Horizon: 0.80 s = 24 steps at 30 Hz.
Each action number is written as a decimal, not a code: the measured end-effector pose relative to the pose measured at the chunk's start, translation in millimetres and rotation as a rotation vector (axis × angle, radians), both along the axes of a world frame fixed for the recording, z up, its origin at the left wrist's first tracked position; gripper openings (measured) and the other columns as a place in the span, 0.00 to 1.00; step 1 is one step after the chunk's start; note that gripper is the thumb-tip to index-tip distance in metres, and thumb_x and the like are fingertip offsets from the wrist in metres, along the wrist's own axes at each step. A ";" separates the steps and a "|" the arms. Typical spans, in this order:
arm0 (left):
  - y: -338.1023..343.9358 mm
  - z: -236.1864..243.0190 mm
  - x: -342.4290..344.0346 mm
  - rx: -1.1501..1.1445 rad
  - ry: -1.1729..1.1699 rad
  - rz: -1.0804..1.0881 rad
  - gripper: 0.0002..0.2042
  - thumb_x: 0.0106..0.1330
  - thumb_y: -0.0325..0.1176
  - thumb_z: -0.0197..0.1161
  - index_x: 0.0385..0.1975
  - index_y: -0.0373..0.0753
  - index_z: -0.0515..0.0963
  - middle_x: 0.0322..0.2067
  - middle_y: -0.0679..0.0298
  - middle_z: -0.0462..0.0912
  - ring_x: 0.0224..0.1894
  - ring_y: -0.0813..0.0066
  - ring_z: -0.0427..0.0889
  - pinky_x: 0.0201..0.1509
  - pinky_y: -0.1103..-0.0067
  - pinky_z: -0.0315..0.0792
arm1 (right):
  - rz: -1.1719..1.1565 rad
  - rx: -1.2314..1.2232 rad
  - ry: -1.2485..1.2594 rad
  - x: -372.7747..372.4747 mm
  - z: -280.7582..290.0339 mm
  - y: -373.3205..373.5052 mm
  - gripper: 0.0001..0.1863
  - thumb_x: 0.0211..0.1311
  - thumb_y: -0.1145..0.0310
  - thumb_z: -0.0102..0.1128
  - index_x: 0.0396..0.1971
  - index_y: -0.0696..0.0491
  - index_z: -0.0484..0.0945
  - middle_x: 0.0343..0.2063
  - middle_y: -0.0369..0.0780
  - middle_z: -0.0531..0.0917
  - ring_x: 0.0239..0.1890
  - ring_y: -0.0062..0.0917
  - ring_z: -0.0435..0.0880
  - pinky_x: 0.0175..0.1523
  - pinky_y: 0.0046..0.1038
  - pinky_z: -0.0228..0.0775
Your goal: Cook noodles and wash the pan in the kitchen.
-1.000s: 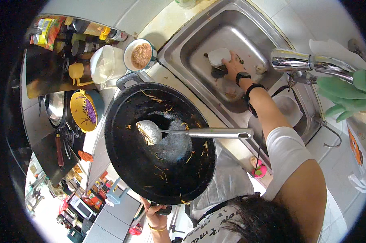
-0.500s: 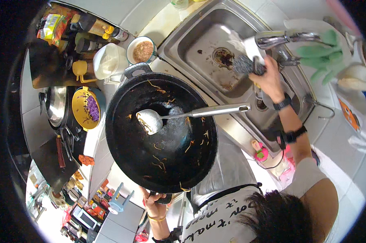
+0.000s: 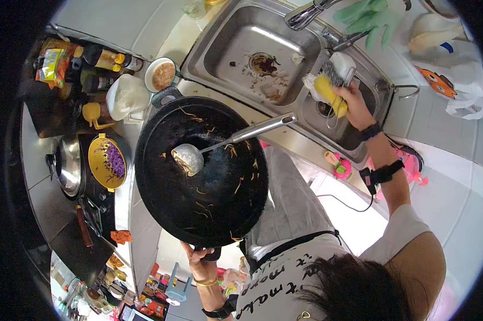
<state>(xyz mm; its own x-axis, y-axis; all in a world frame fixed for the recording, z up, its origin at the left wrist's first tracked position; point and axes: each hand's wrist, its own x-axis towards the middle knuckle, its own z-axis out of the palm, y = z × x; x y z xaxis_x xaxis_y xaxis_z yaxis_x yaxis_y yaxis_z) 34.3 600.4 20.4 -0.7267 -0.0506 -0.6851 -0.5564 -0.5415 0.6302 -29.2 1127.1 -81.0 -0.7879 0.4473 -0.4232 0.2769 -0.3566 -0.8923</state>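
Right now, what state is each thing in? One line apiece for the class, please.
Wok: held by the left hand, food scraps inside.
Ladle: resting in the wok, handle past the rim.
Yellow sponge: gripped in the right hand.
Large basin: dirty, debris near the drain.
Yellow bowl: holding purple shreds.
Tap: no stream visible.

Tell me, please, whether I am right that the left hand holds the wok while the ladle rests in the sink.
Not quite: the head view shows the ladle resting in the wok, not the sink; the left hand does hold the wok.
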 end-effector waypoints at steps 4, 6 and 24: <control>-8.7 -0.9 5.0 0.034 0.045 -0.052 0.44 0.43 0.15 0.52 0.68 0.48 0.53 0.41 0.57 0.78 0.28 0.69 0.78 0.36 0.75 0.77 | 0.060 -0.100 -0.022 0.5 17.5 5.4 0.24 0.58 0.71 0.60 0.54 0.55 0.67 0.46 0.36 0.76 0.47 0.21 0.77 0.52 0.25 0.69; -7.5 1.6 6.3 0.022 0.044 -0.031 0.44 0.43 0.15 0.52 0.68 0.48 0.53 0.42 0.57 0.78 0.28 0.69 0.78 0.35 0.75 0.77 | 0.175 -0.018 -0.092 17.9 20.2 2.3 0.26 0.56 0.71 0.61 0.56 0.55 0.66 0.46 0.36 0.76 0.47 0.22 0.77 0.53 0.25 0.69; 11.0 -16.1 -7.5 0.043 -0.031 -0.179 0.45 0.43 0.13 0.51 0.68 0.49 0.52 0.48 0.56 0.77 0.33 0.65 0.82 0.36 0.76 0.80 | 0.973 1.004 -0.669 54.6 -49.9 34.9 0.32 0.52 0.46 0.61 0.49 0.57 0.73 0.44 0.50 0.79 0.46 0.43 0.78 0.50 0.37 0.70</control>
